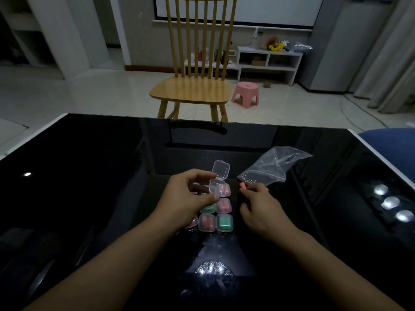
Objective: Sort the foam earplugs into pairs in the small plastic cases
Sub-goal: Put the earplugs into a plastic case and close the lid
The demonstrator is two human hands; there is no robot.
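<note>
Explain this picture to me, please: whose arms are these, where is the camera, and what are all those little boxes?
There is no machine here. A person wears a camera on the head, so you look down their arms at a glossy black table. The left hand holds a small clear case with its lid flipped up. The right hand pinches a pink foam earplug close beside it. Under the hands lie closed cases holding pink or green earplugs. A clear plastic bag lies behind the right hand. Beyond the table stands a wooden chair.

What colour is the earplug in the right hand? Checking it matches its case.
Pink, pinched by the right hand: earplug, head view.
</note>
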